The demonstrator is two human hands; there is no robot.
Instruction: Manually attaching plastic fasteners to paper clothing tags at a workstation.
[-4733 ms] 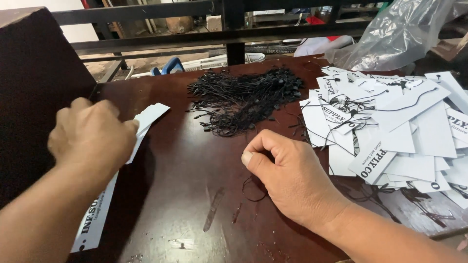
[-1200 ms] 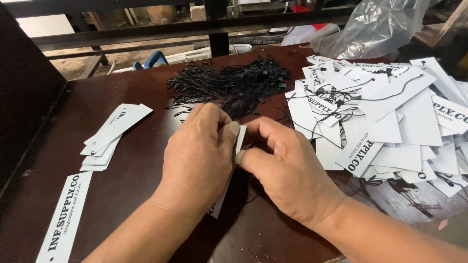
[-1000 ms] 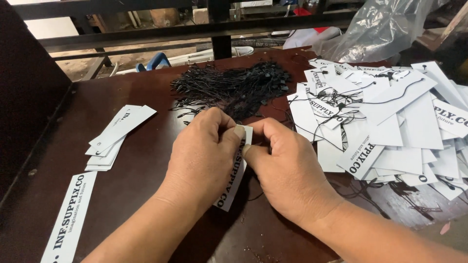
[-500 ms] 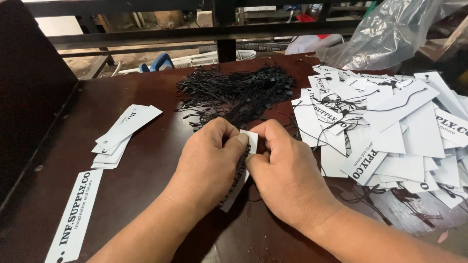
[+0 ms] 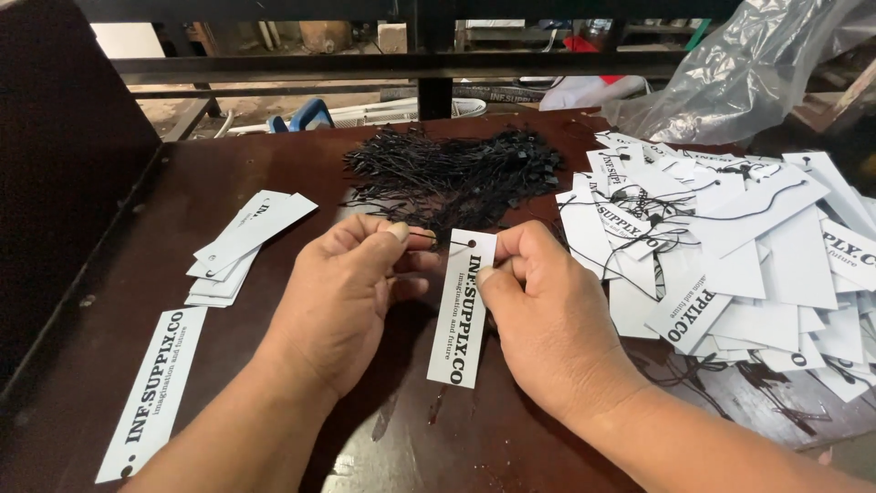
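Two hands meet over the dark brown wooden surface [image 5: 274, 173], so we'll go through what's around them. Our right hand [image 5: 547, 319] pinches a long white rectangular paper tag with black lettering [image 5: 462, 310] by its upper edge, just beside the small punched hole at the top. The tag hangs tilted, with its lower end close to the surface. Our left hand [image 5: 351, 292] is closed narrowly, thumb and forefinger nipping a thin black string loop [image 5: 429, 239] whose end sits right at the tag's hole; we can't tell whether it's actually through.

Behind the hands lies a tangled heap of black string fasteners [image 5: 452, 173]. To the right, a big messy pile of white paper tags [image 5: 748, 246] is spread out, many with black strings across them. On the left sits a small stack of white tags [image 5: 242, 246], fanned a bit, and nearer the front edge a single long white tag with black print [image 5: 155, 388] lies flat on its own, well apart from the stack.

At far right, a crumpled clear plastic bag [image 5: 739, 73] rests at the back of the surface, and a dark metal rail [image 5: 365, 66] runs across behind everything.
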